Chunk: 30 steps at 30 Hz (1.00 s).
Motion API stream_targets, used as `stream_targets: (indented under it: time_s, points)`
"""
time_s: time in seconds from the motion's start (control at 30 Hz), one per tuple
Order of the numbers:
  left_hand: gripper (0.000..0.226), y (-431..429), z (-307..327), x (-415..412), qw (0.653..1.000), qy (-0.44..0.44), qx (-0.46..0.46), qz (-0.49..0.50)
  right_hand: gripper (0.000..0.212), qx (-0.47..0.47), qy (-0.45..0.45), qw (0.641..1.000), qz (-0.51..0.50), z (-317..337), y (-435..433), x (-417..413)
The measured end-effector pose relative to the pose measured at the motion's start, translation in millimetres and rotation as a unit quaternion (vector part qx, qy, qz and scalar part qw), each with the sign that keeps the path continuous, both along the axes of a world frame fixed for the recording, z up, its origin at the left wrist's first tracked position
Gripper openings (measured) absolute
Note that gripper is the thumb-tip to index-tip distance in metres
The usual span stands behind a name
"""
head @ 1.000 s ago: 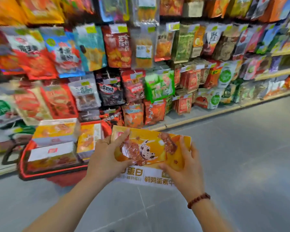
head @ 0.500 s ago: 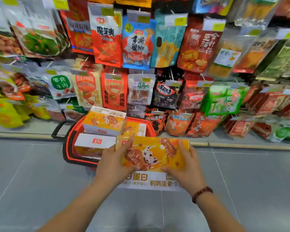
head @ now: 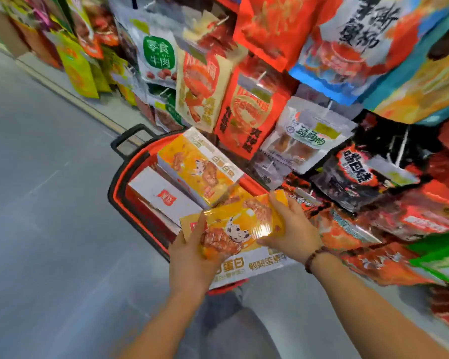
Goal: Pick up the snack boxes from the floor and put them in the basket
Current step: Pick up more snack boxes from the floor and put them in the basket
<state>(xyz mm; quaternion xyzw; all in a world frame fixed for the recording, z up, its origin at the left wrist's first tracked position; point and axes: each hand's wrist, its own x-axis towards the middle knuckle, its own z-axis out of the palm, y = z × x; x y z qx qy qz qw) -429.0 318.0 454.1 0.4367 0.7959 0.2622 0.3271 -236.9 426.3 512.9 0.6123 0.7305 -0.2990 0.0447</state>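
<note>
Head camera looks down a tilted aisle, and the action is dead centre: a yellow snack box [head: 241, 229] is up off the floor [head: 49, 229], carried in both hands. The left hand [head: 192, 257] has its grip closed on the near-left end, thumb laid across the printed top. The right hand [head: 293, 229] clamps the far-right end, fingers reaching to the far edge, with a bead bracelet [head: 315, 257] on that wrist.

The box lies nearly flat, picture face up toward the camera. Its long axis runs from one hand to the other, rising from lower left to upper right in the frame. The white lettered strip is along the edge nearest the person.

It hangs over the near rim of the red basket [head: 119, 182], which sits on the floor against the shelving, black handle [head: 126, 137] pointing away to the left. Inside, a second yellow box [head: 197, 169] leans tilted on a white box [head: 163, 195]. The held box's far corner looks to be just beside that yellow one, though motion blur makes contact hard to call. Hanging snack bags [head: 244, 112] crowd the rack above and to the right.
</note>
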Motion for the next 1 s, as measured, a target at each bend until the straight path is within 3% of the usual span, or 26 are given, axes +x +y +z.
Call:
stream_targets:
  time_s: [0.27,0.57,0.87,0.93,1.0]
  points:
    - [0.099,32.1,-72.6,58.8,0.983,-0.039,-0.058,0.169,0.106,-0.04,-0.047,0.98,0.189,-93.5,115.8,-13.2]
    - [0.096,49.1,-109.6,68.8,0.968,-0.018,-0.1,0.23,0.104,-0.084,-0.02,0.969,0.233,-144.2,145.9,-24.3]
    - [0.105,50.5,-97.3,61.0,0.973,-0.032,-0.123,0.193,0.101,-0.121,-0.011,0.972,0.201,-138.0,136.5,-24.2]
    - [0.105,53.1,-86.7,56.2,0.973,-0.023,-0.158,0.166,0.09,-0.105,0.01,0.979,0.175,-129.1,131.9,-21.3]
    - [0.096,51.7,-66.9,49.7,0.974,0.037,-0.172,0.143,0.072,-0.078,0.094,0.986,0.111,-115.4,121.3,-14.6]
